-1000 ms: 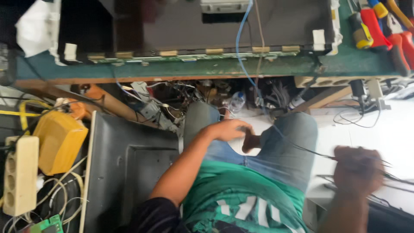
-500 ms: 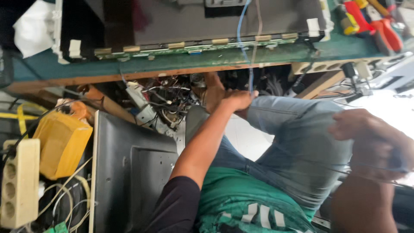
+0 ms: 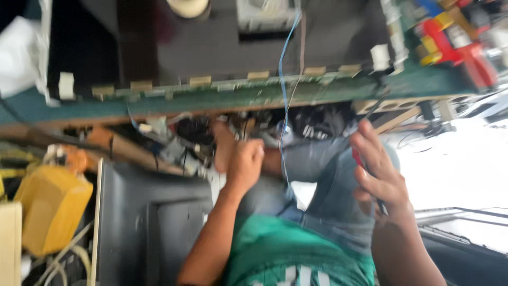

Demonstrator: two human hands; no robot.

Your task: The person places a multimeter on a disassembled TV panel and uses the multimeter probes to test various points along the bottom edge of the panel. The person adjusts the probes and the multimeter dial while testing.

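Note:
My left hand (image 3: 244, 161) is curled into a fist under the edge of the green workbench (image 3: 211, 98), among a tangle of wires and parts (image 3: 185, 137). Blur hides whether it grips anything. A thin blue wire (image 3: 283, 79) hangs from the bench and passes just right of that hand. My right hand (image 3: 382, 182) is raised at the right above my knee, closed on a thin tool with a red handle (image 3: 357, 157); its dark shaft points up toward the bench edge. A large dark flat panel (image 3: 211, 47) lies on the bench.
A yellow box (image 3: 50, 206) and loose cables sit at the left. A dark grey screen back cover (image 3: 143, 222) leans beside my leg. Red-handled tools (image 3: 455, 42) lie on the bench's right end. A white cloth (image 3: 18, 53) sits at upper left.
My left hand has moved up from my thigh to the wires under the bench. My right hand has risen from the lower right with the tool. The view has shifted closer.

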